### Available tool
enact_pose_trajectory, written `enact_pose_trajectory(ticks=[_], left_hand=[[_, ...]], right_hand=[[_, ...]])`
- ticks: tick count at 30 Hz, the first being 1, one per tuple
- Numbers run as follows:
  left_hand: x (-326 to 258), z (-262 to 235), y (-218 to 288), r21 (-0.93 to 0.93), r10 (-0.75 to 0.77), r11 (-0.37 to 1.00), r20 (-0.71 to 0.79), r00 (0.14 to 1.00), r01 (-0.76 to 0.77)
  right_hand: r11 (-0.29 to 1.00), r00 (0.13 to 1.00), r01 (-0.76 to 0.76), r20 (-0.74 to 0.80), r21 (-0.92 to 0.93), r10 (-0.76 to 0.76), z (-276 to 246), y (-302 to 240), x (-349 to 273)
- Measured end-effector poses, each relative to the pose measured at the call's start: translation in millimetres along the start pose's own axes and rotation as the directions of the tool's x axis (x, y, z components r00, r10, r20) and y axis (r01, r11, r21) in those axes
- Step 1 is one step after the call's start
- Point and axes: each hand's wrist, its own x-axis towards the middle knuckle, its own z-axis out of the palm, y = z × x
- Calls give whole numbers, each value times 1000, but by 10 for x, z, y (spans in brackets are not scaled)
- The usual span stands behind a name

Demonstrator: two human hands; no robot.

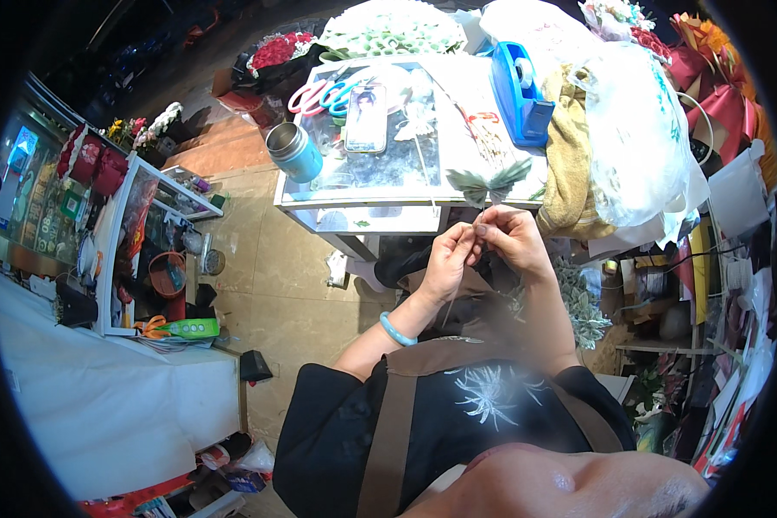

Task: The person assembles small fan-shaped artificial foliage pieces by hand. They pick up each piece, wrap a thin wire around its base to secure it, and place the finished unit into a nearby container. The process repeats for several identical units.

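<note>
Over the near edge of the table (pixel 363 197), my left hand (pixel 451 261) and my right hand (pixel 514 240) meet, fingertips pinched together. Between them is a thin stem topped by a pale green butterfly-shaped piece (pixel 483 185); whether it is a bow or leaves I cannot tell. Its wings spread just above my fingers. The stem's lower end runs down below my left hand. A light blue bangle (pixel 397 331) circles my left wrist. Close by on the tabletop lie red-tipped thin stems (pixel 485 129).
A blue tape dispenser (pixel 521 95) and a tan towel (pixel 565 160) sit at the table's right, beside white plastic bags (pixel 634 138). Further left are a phone (pixel 367 119), scissors (pixel 311 97) and an open blue flask (pixel 293 152). Flowers stand behind; crowded shelves (pixel 665 350) flank the right.
</note>
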Motion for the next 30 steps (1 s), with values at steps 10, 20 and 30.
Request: enact_pose_trajectory(ticks=[10,20,30], left_hand=[[-12,86,58,141,76,989,-154,985,-54],[-20,29,174,270,38,963,-72,997,-18],[-36,37,63,408,207,905,-188,960,-116]], right_hand=[[984,979,142,-134,-107,-155,100,72,-8],[998,997,62,-51,-14,-62,42,49,-23],[951,926,239,-247,-197,-284,253,220,-14]])
